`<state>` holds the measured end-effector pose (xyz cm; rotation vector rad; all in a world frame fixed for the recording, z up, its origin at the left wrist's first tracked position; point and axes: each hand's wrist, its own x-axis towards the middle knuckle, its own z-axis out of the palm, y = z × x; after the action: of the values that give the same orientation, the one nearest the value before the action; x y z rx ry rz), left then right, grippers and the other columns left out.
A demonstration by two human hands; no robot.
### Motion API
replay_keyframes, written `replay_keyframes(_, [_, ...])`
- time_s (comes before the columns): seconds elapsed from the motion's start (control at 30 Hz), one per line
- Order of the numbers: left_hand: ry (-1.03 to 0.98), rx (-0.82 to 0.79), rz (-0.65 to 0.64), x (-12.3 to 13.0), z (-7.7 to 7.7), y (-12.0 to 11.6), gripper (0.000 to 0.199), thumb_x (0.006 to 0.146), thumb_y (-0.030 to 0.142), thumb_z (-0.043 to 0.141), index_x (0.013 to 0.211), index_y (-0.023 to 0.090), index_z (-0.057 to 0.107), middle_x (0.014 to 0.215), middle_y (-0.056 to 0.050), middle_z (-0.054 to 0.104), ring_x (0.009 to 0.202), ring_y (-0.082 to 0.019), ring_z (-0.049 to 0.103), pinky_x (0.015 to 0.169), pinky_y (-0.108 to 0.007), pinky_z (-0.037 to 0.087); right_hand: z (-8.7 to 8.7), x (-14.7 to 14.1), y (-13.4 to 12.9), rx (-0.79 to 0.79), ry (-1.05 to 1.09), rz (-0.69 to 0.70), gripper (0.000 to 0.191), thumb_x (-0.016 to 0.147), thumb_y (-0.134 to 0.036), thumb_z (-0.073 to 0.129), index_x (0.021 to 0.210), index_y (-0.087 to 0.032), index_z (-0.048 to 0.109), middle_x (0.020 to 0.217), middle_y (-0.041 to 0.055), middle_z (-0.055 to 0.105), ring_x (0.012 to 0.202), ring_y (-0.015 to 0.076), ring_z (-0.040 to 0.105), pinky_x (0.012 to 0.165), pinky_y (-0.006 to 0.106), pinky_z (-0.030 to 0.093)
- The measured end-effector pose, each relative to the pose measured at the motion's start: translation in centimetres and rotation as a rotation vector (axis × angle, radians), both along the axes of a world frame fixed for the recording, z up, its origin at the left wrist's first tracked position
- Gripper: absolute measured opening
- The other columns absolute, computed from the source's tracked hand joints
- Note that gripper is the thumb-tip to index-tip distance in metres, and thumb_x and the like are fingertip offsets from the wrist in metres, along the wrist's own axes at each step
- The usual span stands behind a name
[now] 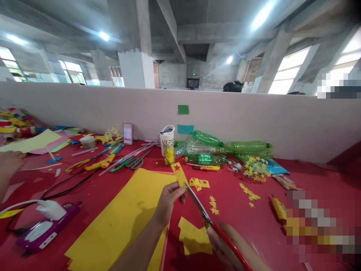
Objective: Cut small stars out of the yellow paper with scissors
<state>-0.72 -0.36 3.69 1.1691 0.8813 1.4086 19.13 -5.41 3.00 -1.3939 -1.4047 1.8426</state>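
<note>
My left hand (169, 198) pinches a yellow paper strip (179, 174) that has a star-shaped cut-out near its top. In my right hand (222, 241) are red-handled scissors (205, 215), their blade tips at the strip's right edge, close to my left fingers. Below them lie yellow paper scraps (196, 238). Small yellow stars (213, 205) rest right of the blades, and cut strips (199, 183) lie just behind. Large yellow sheets (121, 222) spread under and left of my left forearm.
Green plastic bottles (208, 138) and a white patterned cup (167, 140) stand or lie by the partition. Green scissors (134, 162) lie behind the sheets. A purple power strip (49, 227) is at left, a yellow glue gun (279, 210) at right. Another person's hand (11, 160) shows far left.
</note>
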Motion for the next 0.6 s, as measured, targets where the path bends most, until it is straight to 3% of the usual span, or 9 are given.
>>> replay_keyframes(0.2, [-0.100,-0.024,0.007,0.0,0.1,0.0,0.022,0.079,0.022,0.057,0.057,0.015,0.057,0.052,0.001,0.054,0.050,-0.010,0.048,0.054,-0.023,0.037,0.8,0.1,-0.9,-0.021,0.014,-0.112,0.052,0.063,-0.069,0.062,0.077,-0.020,0.053,0.055,-0.0055,0.044,0.045,0.0078,0.042,0.041,0.018,0.029])
replay_keyframes(0.37, [-0.211,-0.059,0.051,-0.1,0.3,0.1,0.016,0.078,0.021,0.059,0.063,0.016,0.055,0.054,0.002,0.057,0.052,-0.010,0.050,0.056,-0.022,0.038,1.2,-0.1,-1.1,-0.011,-0.010,-0.137,0.048,0.062,-0.063,0.067,0.077,-0.019,0.053,0.055,-0.0057,0.044,0.044,0.0072,0.041,0.039,0.017,0.026])
replay_keyframes(0.6, [-0.093,-0.025,0.050,-0.5,0.5,0.3,0.019,0.080,0.022,0.057,0.061,0.015,0.056,0.053,0.002,0.054,0.053,-0.010,0.048,0.057,-0.023,0.038,0.8,0.1,-1.1,0.075,-0.140,-0.093,0.050,0.069,-0.069,0.057,0.076,-0.019,0.050,0.052,-0.0065,0.039,0.043,0.0072,0.036,0.039,0.018,0.026])
